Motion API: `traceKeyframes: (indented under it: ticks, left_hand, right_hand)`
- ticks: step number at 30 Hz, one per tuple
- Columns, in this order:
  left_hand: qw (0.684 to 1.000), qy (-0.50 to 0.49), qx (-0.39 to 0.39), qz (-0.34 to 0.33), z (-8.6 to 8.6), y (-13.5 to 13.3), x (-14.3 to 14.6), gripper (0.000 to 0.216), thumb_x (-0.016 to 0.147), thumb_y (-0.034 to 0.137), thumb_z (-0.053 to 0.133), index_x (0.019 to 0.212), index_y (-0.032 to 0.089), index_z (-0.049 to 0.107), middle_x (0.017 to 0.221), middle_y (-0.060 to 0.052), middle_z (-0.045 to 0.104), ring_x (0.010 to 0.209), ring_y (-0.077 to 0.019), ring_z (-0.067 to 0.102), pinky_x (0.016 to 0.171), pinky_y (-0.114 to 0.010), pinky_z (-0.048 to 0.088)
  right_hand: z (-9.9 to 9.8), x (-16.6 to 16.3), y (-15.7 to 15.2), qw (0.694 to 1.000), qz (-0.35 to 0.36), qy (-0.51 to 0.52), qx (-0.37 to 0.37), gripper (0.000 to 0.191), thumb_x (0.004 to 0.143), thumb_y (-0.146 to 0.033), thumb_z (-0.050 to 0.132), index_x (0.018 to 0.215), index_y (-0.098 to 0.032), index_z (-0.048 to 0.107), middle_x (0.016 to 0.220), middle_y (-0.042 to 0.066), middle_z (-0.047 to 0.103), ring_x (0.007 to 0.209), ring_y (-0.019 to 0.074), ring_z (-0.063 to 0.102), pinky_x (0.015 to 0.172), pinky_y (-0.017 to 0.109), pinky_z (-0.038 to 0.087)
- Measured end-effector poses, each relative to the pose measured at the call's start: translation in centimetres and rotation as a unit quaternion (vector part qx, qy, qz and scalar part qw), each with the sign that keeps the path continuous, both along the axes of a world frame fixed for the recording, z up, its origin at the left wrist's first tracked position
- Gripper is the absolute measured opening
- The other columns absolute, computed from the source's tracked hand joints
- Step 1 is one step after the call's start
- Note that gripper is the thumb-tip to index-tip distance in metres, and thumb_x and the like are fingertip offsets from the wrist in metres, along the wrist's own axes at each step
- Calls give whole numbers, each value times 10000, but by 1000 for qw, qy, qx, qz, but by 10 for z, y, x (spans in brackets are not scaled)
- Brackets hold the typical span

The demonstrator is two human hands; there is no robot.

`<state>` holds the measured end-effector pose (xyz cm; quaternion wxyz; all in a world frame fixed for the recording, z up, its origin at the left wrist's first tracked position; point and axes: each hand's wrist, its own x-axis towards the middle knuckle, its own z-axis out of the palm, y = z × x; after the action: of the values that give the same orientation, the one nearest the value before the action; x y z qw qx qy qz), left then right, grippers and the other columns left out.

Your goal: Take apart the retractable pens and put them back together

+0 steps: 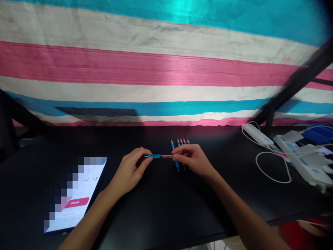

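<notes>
One blue-and-clear pen (pixel 156 156) stretches between your left hand (pixel 132 169), pinching its blue end, and your right hand (pixel 195 160), pinching its clear end, fingertips nearly together. Partly behind your right hand, more pens (pixel 172 145) lie on the desk (pixel 158 215).

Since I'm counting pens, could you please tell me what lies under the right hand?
From this view, a row of pens on the black table runs beneath the right hand. Their far ends show; their middles are largely covered, so those parts cannot be seen.

Head view, facing forward and down, near desk (pixel 161 208)
</notes>
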<state>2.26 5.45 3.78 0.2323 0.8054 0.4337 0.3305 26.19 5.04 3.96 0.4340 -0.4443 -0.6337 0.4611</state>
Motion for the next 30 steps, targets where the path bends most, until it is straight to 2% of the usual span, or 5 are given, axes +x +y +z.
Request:
traceKeyframes:
  ticks: [11,17,20,24,30]
  left_hand:
    - [996,-47,-60,50,-3,1,3,289,851,388,589,1093,233,556,944,0,630,780,-144,587,687,-251,453]
    - [992,-13,-116,54,-3,3,-1,370,943,425,392,723,187,571,598,34,506,571,-121,482,558,-241,360]
    - [992,-67,-103,34,-3,2,1,191,898,380,507,927,213,596,803,12,586,705,-134,538,631,-237,406]
    - [984,-126,-125,15,-1,2,3,364,858,368,575,1195,251,502,1053,-30,577,930,-171,566,724,-250,445]
    - [988,-49,-140,40,-2,4,1,366,932,428,414,709,176,558,626,26,519,595,-123,483,560,-232,353]
  right_hand:
    - [1,-2,1,999,-3,27,-30,229,852,-356,581,862,-146,670,597,-5,601,461,72,443,441,199,346]
    - [1,-2,2,999,-9,28,-28,216,845,-339,591,810,-141,670,607,0,602,473,70,442,444,193,343]
    - [-1,-2,3,999,-9,32,-30,221,847,-340,589,820,-137,671,609,3,602,473,69,442,443,192,343]
    - [-1,-2,3,999,-1,32,-23,230,849,-353,591,830,-139,674,610,2,603,479,71,445,450,195,350]
    - [-3,-3,2,1000,11,19,-19,238,850,-367,591,833,-145,675,628,6,606,490,73,436,446,194,335]
